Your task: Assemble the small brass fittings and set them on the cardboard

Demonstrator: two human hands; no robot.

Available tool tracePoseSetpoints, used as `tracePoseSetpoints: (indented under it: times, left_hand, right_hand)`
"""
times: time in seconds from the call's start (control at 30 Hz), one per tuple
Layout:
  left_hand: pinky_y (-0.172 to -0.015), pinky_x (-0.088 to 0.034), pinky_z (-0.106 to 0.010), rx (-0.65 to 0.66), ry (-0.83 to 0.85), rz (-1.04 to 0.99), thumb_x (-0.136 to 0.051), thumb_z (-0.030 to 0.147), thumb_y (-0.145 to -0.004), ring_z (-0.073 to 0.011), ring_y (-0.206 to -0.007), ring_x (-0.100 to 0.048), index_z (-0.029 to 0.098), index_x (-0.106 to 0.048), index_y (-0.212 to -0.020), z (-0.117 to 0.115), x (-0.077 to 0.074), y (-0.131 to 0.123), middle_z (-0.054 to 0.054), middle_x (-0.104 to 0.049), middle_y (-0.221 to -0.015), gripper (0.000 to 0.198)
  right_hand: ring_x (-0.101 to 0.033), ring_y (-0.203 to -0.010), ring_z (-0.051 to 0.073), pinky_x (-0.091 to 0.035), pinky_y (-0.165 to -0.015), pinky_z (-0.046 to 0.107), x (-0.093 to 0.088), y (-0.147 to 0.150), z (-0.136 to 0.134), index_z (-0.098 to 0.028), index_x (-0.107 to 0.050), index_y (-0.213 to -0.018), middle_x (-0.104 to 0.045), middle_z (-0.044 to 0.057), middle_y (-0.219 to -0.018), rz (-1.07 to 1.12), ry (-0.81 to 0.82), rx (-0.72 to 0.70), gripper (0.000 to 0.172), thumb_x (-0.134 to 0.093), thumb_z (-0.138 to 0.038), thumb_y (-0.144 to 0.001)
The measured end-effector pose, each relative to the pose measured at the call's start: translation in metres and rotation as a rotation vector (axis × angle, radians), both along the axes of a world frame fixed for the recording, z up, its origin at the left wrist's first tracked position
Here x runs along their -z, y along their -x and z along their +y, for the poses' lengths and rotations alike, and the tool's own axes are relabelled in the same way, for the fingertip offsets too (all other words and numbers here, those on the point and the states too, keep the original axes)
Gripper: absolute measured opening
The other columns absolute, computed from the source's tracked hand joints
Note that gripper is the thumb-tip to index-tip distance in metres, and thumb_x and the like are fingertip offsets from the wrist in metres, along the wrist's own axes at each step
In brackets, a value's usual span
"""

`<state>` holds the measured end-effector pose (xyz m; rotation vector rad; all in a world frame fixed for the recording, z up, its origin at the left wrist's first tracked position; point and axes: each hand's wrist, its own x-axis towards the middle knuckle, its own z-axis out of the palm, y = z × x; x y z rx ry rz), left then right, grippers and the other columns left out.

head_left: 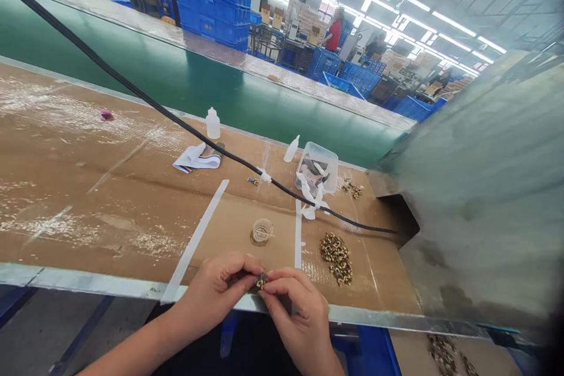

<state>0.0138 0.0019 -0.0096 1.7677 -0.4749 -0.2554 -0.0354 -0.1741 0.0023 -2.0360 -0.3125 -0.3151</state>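
Observation:
My left hand (220, 285) and my right hand (300, 308) meet at the table's front edge. Both pinch one small gold-and-blue part (261, 282) between thumb and fingertips. Fingers cover much of it, so its exact kind does not show. Just beyond my hands, a small clear cup (262, 229) stands on the cardboard with a thin stick in it. Right of my right hand lies a pile of small gold-and-dark parts (335, 255).
A black cable (240, 160) crosses above the table. Behind it stand two white bottles (212, 124) and a clear plastic box (319, 167). A white striped strap (197, 158) lies to the left. Beyond runs a green conveyor belt (198, 82); a metal panel (476, 200) rises at right.

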Motion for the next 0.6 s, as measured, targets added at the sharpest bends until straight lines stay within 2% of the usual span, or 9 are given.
tracePoseSetpoints:
  times: [0.13, 0.23, 0.33, 0.47, 0.53, 0.6]
  left_hand:
    - [-0.074, -0.051, -0.025, -0.015, -0.047, -0.015, -0.053, 0.017, -0.082, -0.0155, -0.080, -0.065, 0.019, -0.066, -0.086, -0.002, -0.002, 0.002, -0.002, -0.070, -0.085, 0.014]
    - [-0.072, -0.052, -0.025, -0.064, -0.061, 0.040, -0.054, 0.020, -0.081, -0.0165, -0.079, -0.065, 0.018, -0.066, -0.085, -0.001, -0.004, 0.002, -0.003, -0.069, -0.084, 0.013]
    - [-0.072, -0.052, -0.026, -0.119, -0.101, 0.038, -0.054, 0.026, -0.082, -0.0173, -0.078, -0.066, 0.018, -0.066, -0.086, 0.006, -0.013, -0.009, -0.003, -0.070, -0.084, 0.016]
    - [-0.070, -0.050, -0.026, -0.181, -0.303, -0.103, -0.052, 0.035, -0.083, -0.0178, -0.077, -0.064, 0.019, -0.066, -0.085, 0.019, -0.026, -0.050, -0.001, -0.071, -0.081, 0.021]
    - [-0.067, -0.049, -0.025, -0.233, -0.425, -0.179, -0.051, 0.037, -0.082, -0.0175, -0.073, -0.064, 0.020, -0.065, -0.084, 0.023, -0.029, -0.077, 0.000, -0.071, -0.080, 0.022]
    - [-0.063, -0.048, -0.026, -0.268, -0.474, -0.203, -0.051, 0.037, -0.079, -0.0185, -0.068, -0.063, 0.020, -0.065, -0.080, 0.023, -0.027, -0.102, 0.000, -0.070, -0.075, 0.022]
  right_hand:
    - [-0.063, -0.087, 0.015, -0.050, -0.077, 0.021, 0.008, 0.001, -0.007, -0.024, -0.066, -0.091, -0.065, 0.003, -0.093, -0.048, 0.034, 0.020, 0.018, -0.063, -0.009, -0.081]
    - [-0.063, -0.086, 0.016, -0.050, -0.077, 0.023, 0.016, 0.004, -0.018, -0.024, -0.066, -0.089, -0.066, 0.003, -0.092, -0.074, 0.036, 0.098, 0.015, -0.063, -0.012, -0.081]
    - [-0.064, -0.083, 0.017, -0.051, -0.075, 0.024, 0.025, 0.006, -0.031, -0.023, -0.067, -0.084, -0.066, 0.004, -0.088, -0.070, -0.010, 0.183, 0.010, -0.063, -0.014, -0.082]
    - [-0.065, -0.077, 0.018, -0.054, -0.067, 0.023, 0.032, 0.005, -0.044, -0.021, -0.066, -0.085, -0.065, 0.006, -0.083, -0.098, -0.121, 0.167, 0.010, -0.064, -0.013, -0.080]
    - [-0.064, -0.077, 0.018, -0.055, -0.065, 0.023, 0.032, 0.004, -0.046, -0.020, -0.066, -0.085, -0.065, 0.006, -0.083, -0.081, -0.169, 0.177, 0.009, -0.064, -0.013, -0.080]
    - [-0.063, -0.077, 0.017, -0.054, -0.066, 0.024, 0.030, 0.003, -0.044, -0.020, -0.066, -0.085, -0.064, 0.006, -0.083, -0.024, -0.201, 0.213, 0.007, -0.064, -0.014, -0.081]
